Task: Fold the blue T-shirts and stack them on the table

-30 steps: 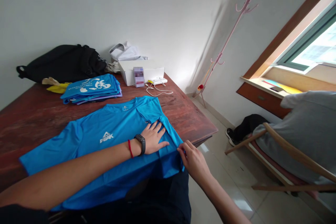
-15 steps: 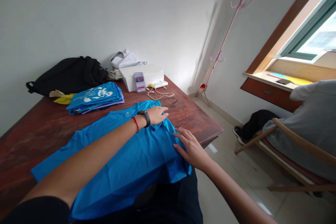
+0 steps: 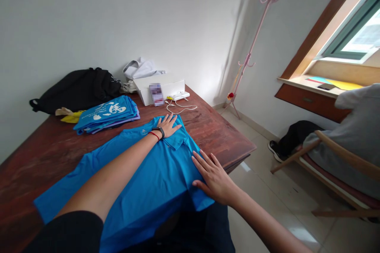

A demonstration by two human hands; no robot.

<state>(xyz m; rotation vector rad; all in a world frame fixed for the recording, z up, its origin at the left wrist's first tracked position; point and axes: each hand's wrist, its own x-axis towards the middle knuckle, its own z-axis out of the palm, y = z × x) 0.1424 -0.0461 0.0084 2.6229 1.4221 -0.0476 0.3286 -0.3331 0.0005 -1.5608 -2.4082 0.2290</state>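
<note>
A blue T-shirt point(image 3: 148, 170) is spread on the wooden table, its lower part hanging over the near edge. My left hand point(image 3: 168, 126) lies flat with spread fingers on the shirt's folded sleeve, by the collar. On that wrist are a dark watch and a red string. My right hand point(image 3: 214, 180) rests on the shirt's right side near the table edge, fingers stretched out and thumb apart. Part of the shirt is hidden under my left forearm.
A stack of folded blue shirts point(image 3: 107, 114) lies at the back left, beside a black bag point(image 3: 78, 91). Behind are a white box point(image 3: 173, 85) and a white cable point(image 3: 182, 108). On the right, a person sits on a wooden chair point(image 3: 341, 152); a pink coat rack point(image 3: 257, 31) stands in the corner.
My left hand has shifted left and flattened, its fingers spreading over the sleeve. My right hand has slid slightly down along the shirt's side.
</note>
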